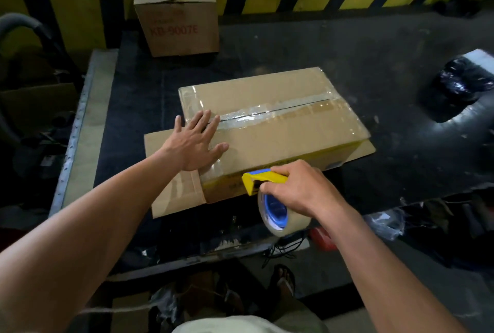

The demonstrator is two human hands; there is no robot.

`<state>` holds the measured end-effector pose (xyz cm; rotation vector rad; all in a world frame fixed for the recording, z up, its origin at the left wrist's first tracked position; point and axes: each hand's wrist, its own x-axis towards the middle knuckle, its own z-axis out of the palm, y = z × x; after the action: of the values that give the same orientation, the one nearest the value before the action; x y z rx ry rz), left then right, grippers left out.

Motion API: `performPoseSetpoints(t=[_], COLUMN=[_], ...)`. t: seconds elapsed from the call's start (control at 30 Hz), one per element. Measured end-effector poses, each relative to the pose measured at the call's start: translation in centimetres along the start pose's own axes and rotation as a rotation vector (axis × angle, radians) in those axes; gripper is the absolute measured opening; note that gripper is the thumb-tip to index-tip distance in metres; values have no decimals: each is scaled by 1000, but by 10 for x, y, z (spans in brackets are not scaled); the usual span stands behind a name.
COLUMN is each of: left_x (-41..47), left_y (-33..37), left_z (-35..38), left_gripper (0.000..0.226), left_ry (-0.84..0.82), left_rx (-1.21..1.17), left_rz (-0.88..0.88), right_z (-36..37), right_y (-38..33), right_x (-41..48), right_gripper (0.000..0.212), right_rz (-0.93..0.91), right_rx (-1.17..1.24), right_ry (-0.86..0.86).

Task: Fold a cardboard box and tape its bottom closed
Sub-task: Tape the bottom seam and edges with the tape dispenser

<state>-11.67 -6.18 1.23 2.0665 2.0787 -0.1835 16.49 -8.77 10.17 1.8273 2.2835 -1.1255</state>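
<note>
The left hand (193,142) lies flat with its 5 fingers spread on the near-left corner of the box (272,129), fingertips at the end of the taped seam, while the right hand (299,188) is closed around a yellow and blue tape dispenser (267,193) whose head is pressed against the box's near side wall. The box is brown cardboard, bottom up, its 2 flaps meeting at a middle seam covered with shiny clear tape (270,114), and its lower flaps stick out flat at the left and right. It sits in the middle of a dark table (320,46), well apart from a 2nd box (177,11) at the far edge.
</note>
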Motion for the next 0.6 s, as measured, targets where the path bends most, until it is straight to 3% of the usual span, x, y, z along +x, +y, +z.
performPoseSetpoints(t=[0.2,0.37,0.6], left_x=[0,36,109], left_y=[31,109,224], left_z=[-24,-40,-56], left_gripper=[69,57,56], left_ry=[30,165,143], left_rx=[-20,-81,-152], left_rz=[13,147,233], right_z=[-46,-82,-138], right_y=[32,67,140], right_x=[-10,2,21], right_gripper=[56,59,53], right_rz=[2,47,160], right_rx=[48,35,107], right_ry=[208,366,467])
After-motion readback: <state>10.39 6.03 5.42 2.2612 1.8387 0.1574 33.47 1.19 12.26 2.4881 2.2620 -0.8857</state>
